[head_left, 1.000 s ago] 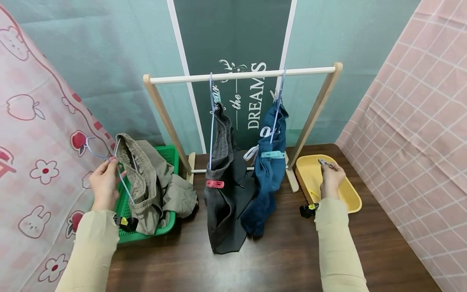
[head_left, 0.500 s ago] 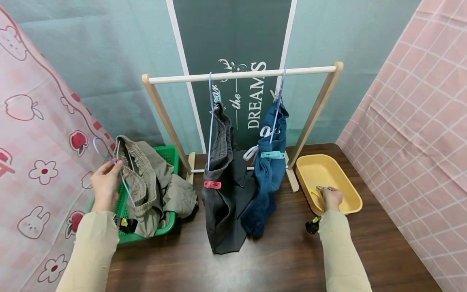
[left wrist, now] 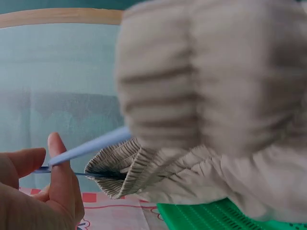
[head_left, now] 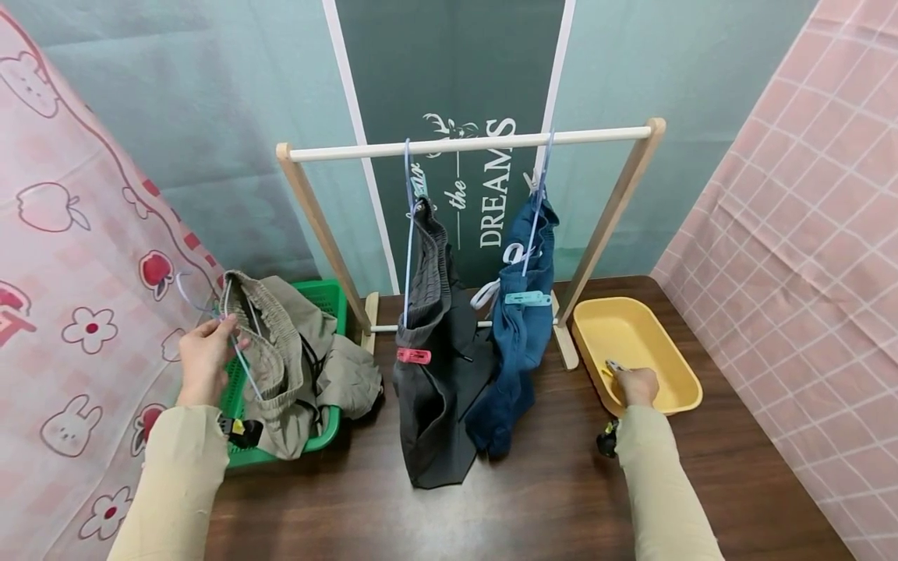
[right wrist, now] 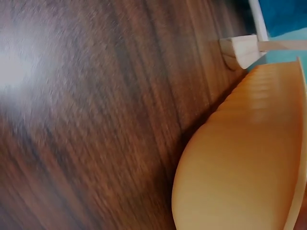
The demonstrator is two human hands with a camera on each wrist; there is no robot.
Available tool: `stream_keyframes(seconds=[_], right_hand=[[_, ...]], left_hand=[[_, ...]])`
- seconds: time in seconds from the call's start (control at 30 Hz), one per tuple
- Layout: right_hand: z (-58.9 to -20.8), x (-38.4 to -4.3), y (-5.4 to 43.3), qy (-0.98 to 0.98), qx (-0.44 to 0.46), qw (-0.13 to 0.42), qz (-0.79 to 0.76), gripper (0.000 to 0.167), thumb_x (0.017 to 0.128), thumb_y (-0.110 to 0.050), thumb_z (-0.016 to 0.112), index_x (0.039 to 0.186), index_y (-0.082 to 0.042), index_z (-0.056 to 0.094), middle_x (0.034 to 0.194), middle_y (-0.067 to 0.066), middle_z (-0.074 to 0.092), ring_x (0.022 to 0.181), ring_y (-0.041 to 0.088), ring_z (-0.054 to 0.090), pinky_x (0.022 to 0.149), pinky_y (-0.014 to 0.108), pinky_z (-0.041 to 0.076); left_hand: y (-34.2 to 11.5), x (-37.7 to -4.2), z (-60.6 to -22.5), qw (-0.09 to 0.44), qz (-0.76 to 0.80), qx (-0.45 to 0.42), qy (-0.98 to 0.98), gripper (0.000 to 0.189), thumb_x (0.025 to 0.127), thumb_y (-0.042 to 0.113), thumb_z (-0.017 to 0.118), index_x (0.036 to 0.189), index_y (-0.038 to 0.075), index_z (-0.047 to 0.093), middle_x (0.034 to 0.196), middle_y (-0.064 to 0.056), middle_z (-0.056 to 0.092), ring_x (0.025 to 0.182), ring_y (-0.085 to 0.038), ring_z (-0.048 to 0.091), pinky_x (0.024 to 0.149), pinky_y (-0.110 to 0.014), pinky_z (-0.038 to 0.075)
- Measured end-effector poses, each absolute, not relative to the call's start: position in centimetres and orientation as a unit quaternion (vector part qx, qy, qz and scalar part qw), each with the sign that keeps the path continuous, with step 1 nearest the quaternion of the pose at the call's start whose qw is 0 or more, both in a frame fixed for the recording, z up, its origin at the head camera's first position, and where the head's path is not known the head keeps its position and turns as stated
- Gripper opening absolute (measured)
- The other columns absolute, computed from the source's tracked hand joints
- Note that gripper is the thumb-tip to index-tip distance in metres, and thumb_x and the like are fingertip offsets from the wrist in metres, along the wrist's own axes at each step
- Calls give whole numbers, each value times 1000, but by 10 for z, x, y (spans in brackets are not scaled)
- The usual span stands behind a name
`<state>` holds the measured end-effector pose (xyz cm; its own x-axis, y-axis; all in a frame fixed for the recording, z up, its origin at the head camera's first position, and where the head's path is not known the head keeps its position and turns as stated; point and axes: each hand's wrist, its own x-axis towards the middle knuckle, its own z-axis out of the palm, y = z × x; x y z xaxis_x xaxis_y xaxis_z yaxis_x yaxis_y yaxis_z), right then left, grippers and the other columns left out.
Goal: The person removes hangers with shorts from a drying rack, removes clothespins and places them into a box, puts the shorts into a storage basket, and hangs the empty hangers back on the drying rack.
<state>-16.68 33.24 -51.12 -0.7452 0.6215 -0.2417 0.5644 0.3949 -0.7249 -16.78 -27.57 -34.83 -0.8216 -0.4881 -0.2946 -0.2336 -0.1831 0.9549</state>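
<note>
My left hand (head_left: 201, 360) pinches a light blue hanger (head_left: 246, 366) near its hook at the left of the head view. Khaki pants (head_left: 278, 360) with a gathered elastic waistband hang from it over the green basket. In the left wrist view the thumb and fingers grip the hanger (left wrist: 91, 146), and the waistband (left wrist: 158, 76) fills much of the picture. On the right, my right hand (head_left: 638, 385) reaches down into the yellow tray (head_left: 648, 323), pinching a grey clothespin (head_left: 615, 366). A small yellow piece (head_left: 607, 374) lies beside its fingertips. The right wrist view shows the tray's outer wall (right wrist: 240, 163), without the hand.
A wooden rack with a white rail (head_left: 477, 143) stands mid-table. Dark grey pants (head_left: 428, 397) with a pink clothespin (head_left: 414, 356) and blue pants (head_left: 519, 343) with a light blue clothespin (head_left: 528, 298) hang on it. The green basket (head_left: 326, 294) sits at left, against a printed curtain (head_left: 91, 389).
My right hand has lowered into the yellow tray with the grey clothespin. My left hand keeps holding the hanger, with the khaki pants slightly lower.
</note>
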Motion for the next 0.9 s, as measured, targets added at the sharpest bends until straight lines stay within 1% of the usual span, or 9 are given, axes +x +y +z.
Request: stream_keyframes(seconds=[0.03,0.1,0.17,0.33,0.47,0.6,0.7,0.77,0.9], right_hand=[[-512,-167,333,-847,-345,32,404,37,81,-7,62,102,23,58,94,38,60,82,44,54,79,50,48],[-513,-168,335,-868,-326,30,374,33,80,-8,62,94,22,59,84,34,61,74,42,54,74,50,48],[-514,-168,337,-884,-312,28,348,31,79,-9,59,89,21,59,80,34,60,72,42,54,71,50,47],[-515,-169,339,-898,-301,18,321,32,81,-13,57,88,18,59,83,34,60,73,44,56,69,51,47],[-511,-168,340,-894,-310,-4,325,35,85,-17,56,90,17,59,78,30,59,70,39,55,66,48,47],[-508,-166,342,-892,-316,-24,323,35,83,-15,55,92,18,57,77,28,57,70,36,53,64,45,48],[-510,-165,344,-893,-315,-32,320,35,80,-13,54,93,20,56,79,29,55,72,37,52,64,44,48],[-512,-165,344,-892,-314,-34,322,36,78,-12,54,95,20,56,84,32,54,76,39,51,68,46,48],[-515,-165,344,-892,-312,-42,325,38,78,-12,53,97,21,55,92,34,51,84,42,49,74,50,47]], left_hand=[[-277,-167,-349,86,-711,282,-638,9,95,20,55,99,12,57,69,9,55,54,-3,59,55,-15,53],[-279,-165,-350,81,-702,280,-649,8,97,21,52,94,14,55,69,10,54,55,-2,59,56,-14,53],[-281,-163,-350,83,-696,279,-656,11,99,21,48,98,12,54,70,11,53,59,0,57,58,-13,53],[-285,-161,-350,97,-726,286,-618,14,100,18,42,105,6,48,72,11,54,66,0,52,59,-14,53],[-286,-160,-348,110,-779,301,-539,12,100,15,42,104,5,46,70,7,55,63,-2,52,57,-16,54],[-286,-160,-345,131,-804,311,-490,12,100,15,41,104,5,46,68,5,56,60,-2,53,55,-17,53],[-286,-160,-345,148,-815,313,-466,13,100,15,41,98,6,50,68,4,57,60,-3,54,54,-16,52],[-287,-160,-345,157,-819,312,-455,15,100,15,41,95,6,52,67,4,57,61,-3,54,53,-15,51],[-287,-159,-345,174,-812,311,-461,21,99,17,42,86,7,56,63,4,57,57,-3,53,49,-15,47]])
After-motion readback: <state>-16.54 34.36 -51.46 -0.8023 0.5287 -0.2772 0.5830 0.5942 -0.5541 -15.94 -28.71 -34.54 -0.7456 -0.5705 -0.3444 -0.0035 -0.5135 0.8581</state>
